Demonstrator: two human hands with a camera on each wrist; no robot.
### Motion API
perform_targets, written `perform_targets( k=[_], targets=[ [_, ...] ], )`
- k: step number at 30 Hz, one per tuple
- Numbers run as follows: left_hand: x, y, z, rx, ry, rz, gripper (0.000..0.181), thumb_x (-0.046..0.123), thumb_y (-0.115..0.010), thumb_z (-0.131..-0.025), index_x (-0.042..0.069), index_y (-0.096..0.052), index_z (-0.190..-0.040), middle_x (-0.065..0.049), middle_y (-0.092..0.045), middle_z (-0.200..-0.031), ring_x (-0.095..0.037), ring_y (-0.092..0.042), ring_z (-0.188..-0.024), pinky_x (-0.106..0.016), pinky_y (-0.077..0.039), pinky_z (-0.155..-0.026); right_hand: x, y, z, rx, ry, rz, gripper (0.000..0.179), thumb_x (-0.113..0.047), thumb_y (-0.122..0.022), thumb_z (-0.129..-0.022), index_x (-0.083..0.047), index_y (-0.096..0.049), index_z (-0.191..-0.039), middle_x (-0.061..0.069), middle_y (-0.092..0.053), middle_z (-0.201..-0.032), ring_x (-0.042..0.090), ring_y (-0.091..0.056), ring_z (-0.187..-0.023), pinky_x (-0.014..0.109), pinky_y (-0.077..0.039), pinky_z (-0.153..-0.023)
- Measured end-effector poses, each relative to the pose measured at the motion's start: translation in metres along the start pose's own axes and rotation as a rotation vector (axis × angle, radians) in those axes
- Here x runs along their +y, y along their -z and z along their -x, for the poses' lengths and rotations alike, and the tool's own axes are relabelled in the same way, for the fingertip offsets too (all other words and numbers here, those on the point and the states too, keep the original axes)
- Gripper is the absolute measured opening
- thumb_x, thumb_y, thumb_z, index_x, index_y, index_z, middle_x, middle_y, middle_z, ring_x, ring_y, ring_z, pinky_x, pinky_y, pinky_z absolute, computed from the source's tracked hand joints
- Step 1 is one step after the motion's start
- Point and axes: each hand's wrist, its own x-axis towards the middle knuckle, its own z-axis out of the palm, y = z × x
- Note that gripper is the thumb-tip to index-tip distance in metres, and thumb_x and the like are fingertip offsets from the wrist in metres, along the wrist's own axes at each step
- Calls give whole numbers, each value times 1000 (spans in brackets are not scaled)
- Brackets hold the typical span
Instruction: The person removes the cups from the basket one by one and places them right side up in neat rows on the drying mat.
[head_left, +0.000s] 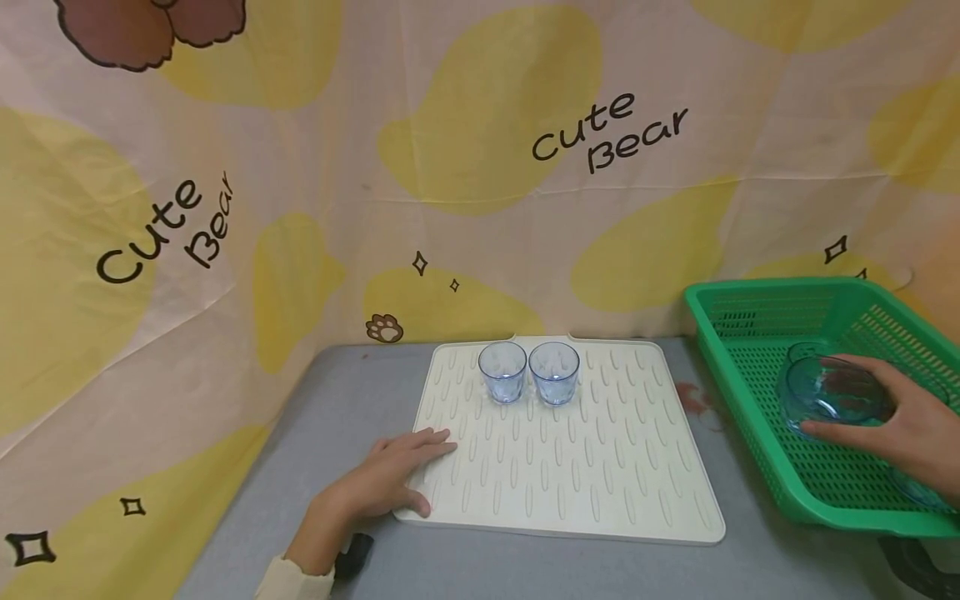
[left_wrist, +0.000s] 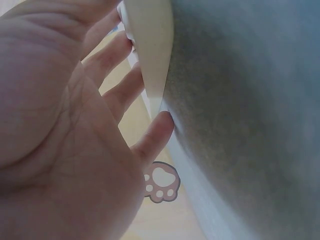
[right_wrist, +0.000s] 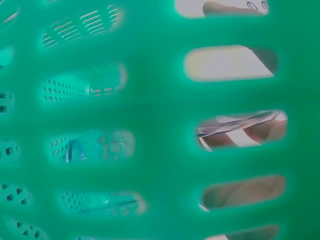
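Two clear bluish glass tumblers, the left tumbler [head_left: 503,372] and the right tumbler [head_left: 555,373], stand upright side by side at the back of a white ridged mat [head_left: 570,492]. My left hand [head_left: 393,471] rests on the mat's left edge, fingers extended; in the left wrist view its palm [left_wrist: 70,135] faces the camera. Over the green basket [head_left: 780,475], my right hand [head_left: 911,417] grips a bluish glass [head_left: 832,392] between thumb and fingers. Basket slats block most of the right wrist view, where parts of the fingers [right_wrist: 245,192] and a glass rim [right_wrist: 240,122] show through.
More glassware [head_left: 918,487] lies in the basket, partly hidden by my right hand. The basket stands right of the mat on a grey tabletop [head_left: 352,383]. A printed cloth [head_left: 480,167] hangs behind and along the left side.
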Motion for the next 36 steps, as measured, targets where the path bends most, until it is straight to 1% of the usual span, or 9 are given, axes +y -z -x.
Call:
perform_targets(
  k=[4, 9, 11, 15, 17, 19, 24, 33, 36],
  targets=[
    [0, 0, 0, 1, 0, -5, 89, 40, -83, -69, 23, -47, -149, 0, -40, -159, -27, -35, -148, -59, -26, -109, -1, 0, 0, 16, 2, 5, 87, -20, -80, -84, -15, -30, -154, -36, -33, -114, -28, -31, -95, 8, -35, -68],
    [-1, 0, 0, -2, 4, -8, 90, 41, -83, -68, 23, -47, -149, 0, -40, -159, -27, -35, -148, -59, -26, -109, -2, 0, -1, 20, -8, 37, 89, -23, -81, -84, -8, -29, -154, -6, -44, -124, -27, -29, -93, 10, -35, -67],
    [-1, 0, 0, -3, 3, -10, 90, 41, -82, -68, 23, -47, -149, 0, -40, -159, -27, -34, -148, -59, -26, -109, -2, 0, -1, 21, -8, 37, 90, -23, -81, -83, -6, -28, -154, -6, -44, -125, -27, -29, -93, 9, -35, -68],
    [-2, 0, 0, -3, -2, -12, 91, 42, -82, -68, 23, -46, -149, -1, -40, -159, -27, -34, -148, -60, -26, -109, -4, 0, -1, 22, -3, 37, 89, -23, -81, -83, -1, -29, -153, -16, -42, -122, -28, -30, -93, 8, -35, -68],
    [-2, -1, 0, -3, -2, -10, 91, 42, -82, -68, 23, -46, -149, -1, -40, -160, -27, -34, -148, -60, -26, -109, -7, 0, -1, 18, -1, 39, 88, -23, -81, -83, 0, -30, -151, -9, -44, -123, -28, -31, -92, 8, -35, -68],
    [-2, -1, 0, -4, -1, -8, 91, 43, -82, -68, 23, -46, -149, 0, -40, -160, -27, -34, -148, -60, -26, -109, -10, 0, -1, 13, -2, 37, 88, -22, -81, -83, 1, -30, -151, -8, -45, -122, -28, -32, -91, 7, -35, -68],
    [-1, 0, 0, -4, 1, -5, 91, 42, -82, -68, 23, -46, -149, -1, -40, -159, -27, -34, -148, -60, -26, -109, -15, 0, 0, 25, -4, 32, 90, -23, -82, -82, 1, -30, -151, -35, -35, -112, -29, -36, -89, 6, -36, -67],
    [-1, 0, -1, -2, 0, -8, 91, 43, -82, -68, 23, -46, -149, -1, -40, -159, -27, -34, -148, -60, -26, -108, -21, 1, 2, 23, -1, 31, 91, -27, -83, -81, -6, -31, -153, -32, -35, -117, -27, -39, -91, 5, -37, -67],
    [-1, -1, -1, -1, -1, -6, 91, 43, -82, -68, 23, -46, -149, -1, -40, -159, -27, -34, -148, -60, -27, -108, -24, 1, 2, 7, -4, 44, 90, -29, -83, -81, -7, -32, -152, -19, -44, -123, -27, -39, -89, 7, -38, -65]
  ],
)
